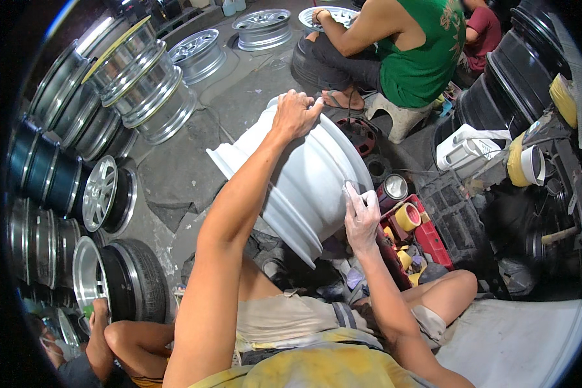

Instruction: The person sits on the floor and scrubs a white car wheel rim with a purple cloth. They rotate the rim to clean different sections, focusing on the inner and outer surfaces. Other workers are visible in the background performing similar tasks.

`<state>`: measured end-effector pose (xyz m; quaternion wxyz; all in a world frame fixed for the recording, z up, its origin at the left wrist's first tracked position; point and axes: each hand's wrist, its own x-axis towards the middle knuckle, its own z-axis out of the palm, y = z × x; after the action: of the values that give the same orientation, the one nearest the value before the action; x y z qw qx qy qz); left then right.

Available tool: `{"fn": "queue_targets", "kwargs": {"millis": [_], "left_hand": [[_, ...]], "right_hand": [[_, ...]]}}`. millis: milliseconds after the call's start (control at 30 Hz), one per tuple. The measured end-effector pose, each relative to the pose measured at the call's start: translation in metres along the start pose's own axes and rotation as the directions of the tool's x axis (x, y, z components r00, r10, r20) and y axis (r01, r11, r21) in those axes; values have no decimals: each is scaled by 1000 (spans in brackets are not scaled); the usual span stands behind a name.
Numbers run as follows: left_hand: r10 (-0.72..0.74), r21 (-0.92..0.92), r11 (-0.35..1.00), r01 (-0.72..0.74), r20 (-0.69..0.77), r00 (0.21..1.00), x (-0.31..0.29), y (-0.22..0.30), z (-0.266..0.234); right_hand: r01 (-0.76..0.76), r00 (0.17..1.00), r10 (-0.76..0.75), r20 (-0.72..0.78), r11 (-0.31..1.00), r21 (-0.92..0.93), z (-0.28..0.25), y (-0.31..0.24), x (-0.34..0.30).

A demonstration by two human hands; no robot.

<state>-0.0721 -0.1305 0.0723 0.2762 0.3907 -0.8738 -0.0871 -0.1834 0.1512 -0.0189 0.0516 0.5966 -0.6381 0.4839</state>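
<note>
A pale grey-white wheel rim (310, 171) stands tilted in front of me, its barrel facing up. My left hand (295, 115) is closed over the far edge of the rim, fingers curled around it. At the rim's right edge, my right hand (362, 216) has its fingers bent and one digit pressed to the pale surface. White dust coats the fingers of that hand. Whether a small piece lies under them is hidden.
Stacked wheel rims (142, 84) line the left side. A red crate (427, 226) with tape rolls, an open can (394, 187) and a white jug (469, 147) stand to the right. A person in green (417, 52) sits ahead; another person's hand (99, 317) is at lower left.
</note>
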Motion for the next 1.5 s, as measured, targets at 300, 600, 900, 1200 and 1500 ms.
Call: {"fn": "queue_targets", "kwargs": {"millis": [300,600,900,1200,1500], "left_hand": [[8,-4,1000,-8,-1,1000,-1,3,1],[55,-2,999,-55,-34,998,-6,3,4],[57,18,998,-55,-69,996,-5,-2,7],[-1,4,1000,1,5,1000,-7,5,4],[94,5,996,-94,-61,994,0,7,16]], "right_hand": [[57,998,-58,-18,998,-34,-3,7,8],[15,995,-9,96,998,-66,-33,12,27],[206,976,-200,89,977,-62,-26,19,41],[227,972,-216,98,967,-118,-11,-4,47],[372,916,-320,241,903,-216,12,-21,127]]}}
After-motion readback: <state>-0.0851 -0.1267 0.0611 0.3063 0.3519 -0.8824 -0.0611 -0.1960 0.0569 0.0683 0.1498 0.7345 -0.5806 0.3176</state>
